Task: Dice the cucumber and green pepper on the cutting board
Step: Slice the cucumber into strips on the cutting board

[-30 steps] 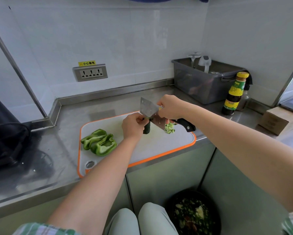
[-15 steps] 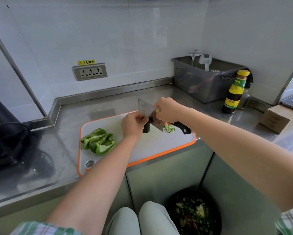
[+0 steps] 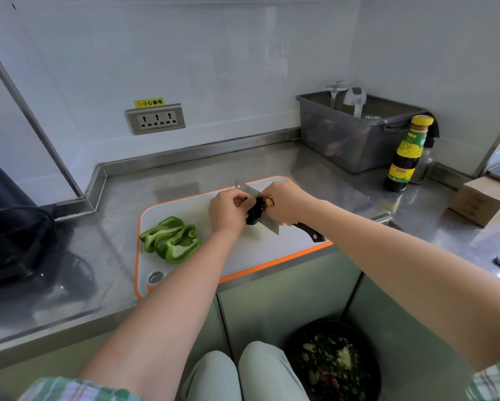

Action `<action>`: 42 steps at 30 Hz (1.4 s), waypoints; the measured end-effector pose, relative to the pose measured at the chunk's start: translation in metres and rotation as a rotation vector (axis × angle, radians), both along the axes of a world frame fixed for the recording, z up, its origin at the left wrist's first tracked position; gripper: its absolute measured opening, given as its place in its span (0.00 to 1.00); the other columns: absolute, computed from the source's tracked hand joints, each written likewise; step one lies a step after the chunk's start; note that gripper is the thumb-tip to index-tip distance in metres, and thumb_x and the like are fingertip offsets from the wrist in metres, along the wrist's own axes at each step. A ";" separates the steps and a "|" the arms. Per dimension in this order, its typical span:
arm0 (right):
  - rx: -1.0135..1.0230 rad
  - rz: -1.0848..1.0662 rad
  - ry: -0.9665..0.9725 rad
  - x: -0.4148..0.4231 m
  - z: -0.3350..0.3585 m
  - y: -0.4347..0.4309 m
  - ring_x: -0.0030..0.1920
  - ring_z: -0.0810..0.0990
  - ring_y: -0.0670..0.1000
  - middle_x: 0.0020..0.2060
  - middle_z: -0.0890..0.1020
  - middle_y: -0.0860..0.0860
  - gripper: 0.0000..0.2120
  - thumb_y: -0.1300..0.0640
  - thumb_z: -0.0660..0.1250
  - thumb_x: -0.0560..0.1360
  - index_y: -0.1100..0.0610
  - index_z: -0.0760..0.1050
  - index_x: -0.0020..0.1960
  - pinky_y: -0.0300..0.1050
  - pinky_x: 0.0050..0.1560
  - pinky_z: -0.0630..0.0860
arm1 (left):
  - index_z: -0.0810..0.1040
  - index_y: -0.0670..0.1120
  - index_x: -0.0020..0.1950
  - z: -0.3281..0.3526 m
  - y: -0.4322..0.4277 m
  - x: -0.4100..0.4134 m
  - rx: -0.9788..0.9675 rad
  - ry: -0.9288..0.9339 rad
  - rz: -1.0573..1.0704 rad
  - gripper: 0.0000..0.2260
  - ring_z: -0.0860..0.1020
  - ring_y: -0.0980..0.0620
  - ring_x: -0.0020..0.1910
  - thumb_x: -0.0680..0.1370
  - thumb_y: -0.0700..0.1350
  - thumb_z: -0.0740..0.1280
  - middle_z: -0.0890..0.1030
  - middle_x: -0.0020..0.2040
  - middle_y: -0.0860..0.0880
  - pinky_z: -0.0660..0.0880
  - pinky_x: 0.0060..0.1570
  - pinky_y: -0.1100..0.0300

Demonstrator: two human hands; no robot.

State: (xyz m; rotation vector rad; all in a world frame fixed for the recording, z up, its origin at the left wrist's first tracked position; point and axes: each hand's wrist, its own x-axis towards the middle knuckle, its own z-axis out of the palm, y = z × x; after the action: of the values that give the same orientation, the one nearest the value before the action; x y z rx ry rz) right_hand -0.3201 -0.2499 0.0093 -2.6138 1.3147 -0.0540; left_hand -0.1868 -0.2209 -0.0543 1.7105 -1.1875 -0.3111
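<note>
A white cutting board (image 3: 260,256) with an orange rim lies on the steel counter. Two halves of green pepper (image 3: 170,240) lie cut side up on its left part. My left hand (image 3: 227,209) grips the dark cucumber stub (image 3: 253,217), which stands on the board's middle. My right hand (image 3: 287,202) holds a cleaver (image 3: 269,221) close to the blade; the blade slants down beside the stub and its black handle points right. The diced cucumber pieces are hidden behind my right hand.
A grey plastic tub (image 3: 355,134) holding a glass and utensils stands at the back right, with a sauce bottle (image 3: 406,153) beside it. A cardboard box (image 3: 480,198) sits at far right. A black appliance (image 3: 8,221) occupies the left. A bin (image 3: 334,363) of scraps sits on the floor.
The blade has come down closer to the board beside the cucumber stub. My right hand now covers the small heap of diced pieces that showed before.
</note>
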 end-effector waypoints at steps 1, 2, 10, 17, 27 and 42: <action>-0.005 -0.005 -0.003 0.000 -0.004 0.000 0.29 0.74 0.55 0.32 0.78 0.56 0.09 0.66 0.57 0.72 0.61 0.75 0.41 0.43 0.27 0.69 | 0.84 0.45 0.41 0.000 0.000 0.000 -0.004 -0.006 0.001 0.01 0.82 0.47 0.37 0.71 0.41 0.73 0.84 0.38 0.47 0.76 0.42 0.55; -0.018 -0.004 -0.021 0.001 -0.007 -0.001 0.31 0.73 0.56 0.32 0.75 0.55 0.07 0.65 0.58 0.73 0.59 0.72 0.38 0.43 0.26 0.67 | 0.84 0.46 0.42 0.000 0.001 -0.001 -0.005 -0.007 0.004 0.01 0.82 0.48 0.38 0.71 0.41 0.73 0.84 0.38 0.48 0.75 0.41 0.57; -0.061 -0.019 -0.196 -0.005 -0.037 0.000 0.43 0.73 0.59 0.40 0.73 0.56 0.04 0.62 0.59 0.74 0.55 0.68 0.43 0.45 0.38 0.63 | 0.85 0.45 0.45 -0.003 0.004 0.000 -0.022 0.006 0.020 0.03 0.79 0.53 0.36 0.72 0.43 0.73 0.81 0.36 0.51 0.69 0.36 0.71; 0.077 -0.143 -0.251 -0.013 -0.030 -0.007 0.24 0.75 0.52 0.30 0.79 0.55 0.07 0.65 0.57 0.72 0.57 0.70 0.38 0.40 0.23 0.71 | 0.85 0.47 0.43 -0.008 0.004 0.003 -0.040 0.116 -0.026 0.02 0.83 0.49 0.36 0.72 0.41 0.72 0.82 0.35 0.50 0.80 0.45 0.48; 0.027 -0.105 -0.277 -0.023 0.029 -0.009 0.24 0.75 0.49 0.32 0.82 0.58 0.05 0.65 0.60 0.73 0.61 0.73 0.40 0.35 0.19 0.67 | 0.84 0.44 0.47 -0.005 0.002 0.000 0.005 0.109 0.006 0.04 0.83 0.46 0.41 0.73 0.42 0.72 0.85 0.43 0.45 0.79 0.47 0.50; 0.012 -0.071 -0.169 -0.018 0.042 0.002 0.28 0.77 0.51 0.34 0.81 0.56 0.08 0.61 0.60 0.77 0.63 0.77 0.49 0.42 0.28 0.74 | 0.83 0.43 0.44 0.003 0.007 -0.001 0.019 0.015 0.034 0.04 0.76 0.53 0.32 0.73 0.43 0.73 0.80 0.37 0.52 0.65 0.32 0.75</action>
State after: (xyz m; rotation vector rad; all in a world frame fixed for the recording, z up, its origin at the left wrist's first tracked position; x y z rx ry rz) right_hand -0.3385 -0.2480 0.0513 -2.4895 1.3432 -0.2716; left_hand -0.1882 -0.2136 -0.0515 1.7397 -1.1469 -0.3144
